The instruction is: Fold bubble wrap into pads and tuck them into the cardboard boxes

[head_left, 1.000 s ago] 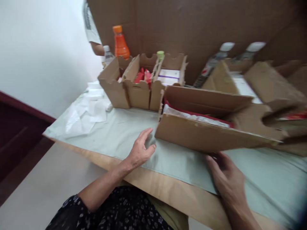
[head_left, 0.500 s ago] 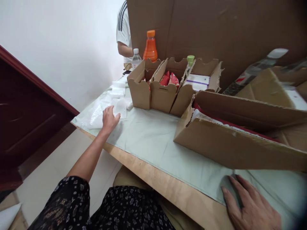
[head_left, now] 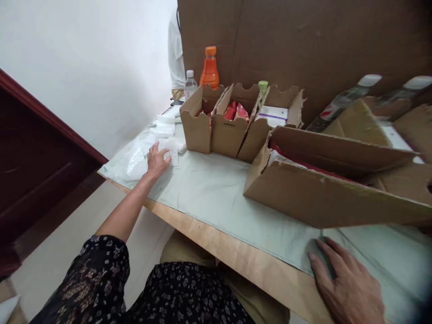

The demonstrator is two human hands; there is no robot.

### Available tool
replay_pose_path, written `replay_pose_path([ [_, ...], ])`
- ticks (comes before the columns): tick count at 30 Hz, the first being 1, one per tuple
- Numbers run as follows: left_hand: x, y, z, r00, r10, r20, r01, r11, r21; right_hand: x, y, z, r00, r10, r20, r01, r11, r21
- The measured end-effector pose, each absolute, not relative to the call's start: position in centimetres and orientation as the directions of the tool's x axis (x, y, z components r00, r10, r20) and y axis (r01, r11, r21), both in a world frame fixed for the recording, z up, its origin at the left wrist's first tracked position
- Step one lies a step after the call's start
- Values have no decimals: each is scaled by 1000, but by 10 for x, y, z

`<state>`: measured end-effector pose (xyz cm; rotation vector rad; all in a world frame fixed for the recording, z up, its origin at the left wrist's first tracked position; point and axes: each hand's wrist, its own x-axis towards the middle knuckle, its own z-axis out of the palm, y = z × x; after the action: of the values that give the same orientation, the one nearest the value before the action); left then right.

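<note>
My left hand (head_left: 158,160) reaches over the far left of the table, thumb and fingers apart and slightly curled. Its fingertips are at the edge of a small clear bubble-wrap bag (head_left: 172,152); whether they touch it I cannot tell. More bubble wrap (head_left: 135,163) lies left of the hand, and several similar pieces lie beyond it. My right hand (head_left: 347,281) rests on the pale green cloth (head_left: 216,189) near the front edge, fingers spread, holding nothing. The long cardboard box (head_left: 324,195) stands just beyond it.
Three narrow cardboard bins (head_left: 227,135) stand in a row, one with red packets (head_left: 236,111). Behind them are an orange bottle (head_left: 209,72) and a clear bottle (head_left: 190,84). A tall cardboard panel (head_left: 297,45) rises behind. A person in a white shirt (head_left: 175,54) is partly hidden at the back.
My left hand has moved slightly forward and right, closer to the small bubble-wrap bag. My right hand stays on the cloth. The view has shifted a little, and less of the other person shows.
</note>
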<state>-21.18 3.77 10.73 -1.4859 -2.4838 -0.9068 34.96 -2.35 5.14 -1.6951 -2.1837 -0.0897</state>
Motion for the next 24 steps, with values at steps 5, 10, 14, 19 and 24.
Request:
replay_pose_path([
  [5,-206,41,129,-485,792,371,846,318,429,353,-22,49,-223,904,365,932,308,-194],
  [10,-163,-10,172,-191,801,568,945,-6,326,344,-29,52,-154,898,413,899,301,-319],
  [14,-104,-45,199,15,848,530,887,-256,384,303,-45,77,-236,874,425,744,444,-499],
  [19,-34,-53,208,195,883,427,780,-403,478,228,-69,131,-406,809,425,510,586,-629],
  [24,5,-57,222,350,868,352,707,-492,508,198,-70,145,-284,859,426,414,510,-754],
])
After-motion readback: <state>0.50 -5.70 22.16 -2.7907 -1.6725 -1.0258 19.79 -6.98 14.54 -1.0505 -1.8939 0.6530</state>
